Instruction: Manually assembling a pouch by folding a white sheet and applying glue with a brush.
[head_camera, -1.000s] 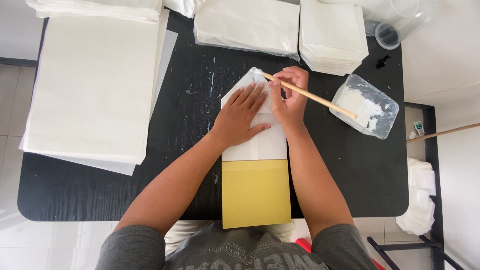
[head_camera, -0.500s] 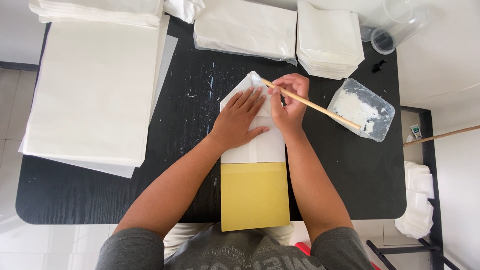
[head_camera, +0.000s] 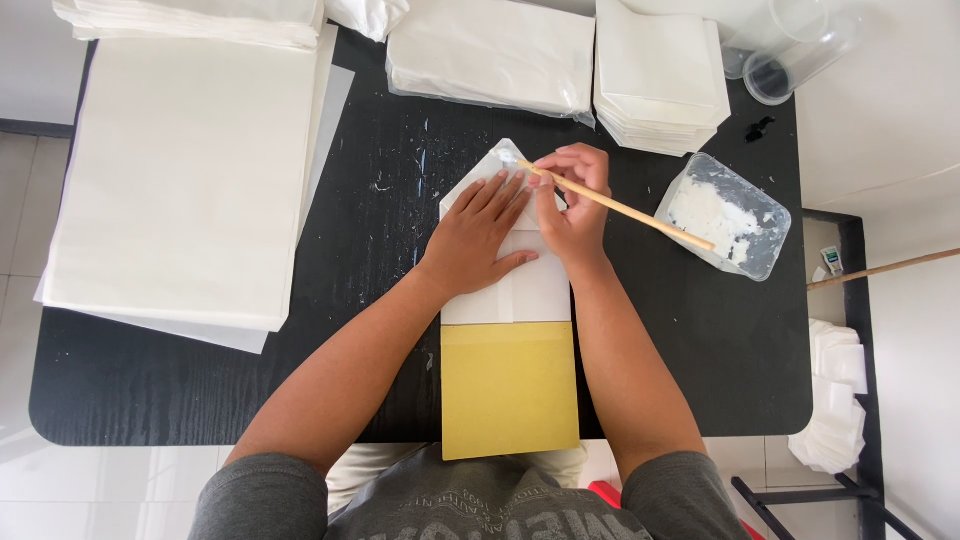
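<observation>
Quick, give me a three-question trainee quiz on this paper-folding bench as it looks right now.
1. True or false: the left hand lies flat on the folded white paper.
2. What does the right hand hold? A) scissors B) a thin wooden stick C) a roll of tape
3. Fill in: the clear plastic tub of white paste sits to the person's ____ of the paper.

Key
1. True: palm and spread fingers press the paper, which lies on a yellow board.
2. B: the stick's tip meets the paper's pointed top fold.
3. Right, on the black table.
</observation>
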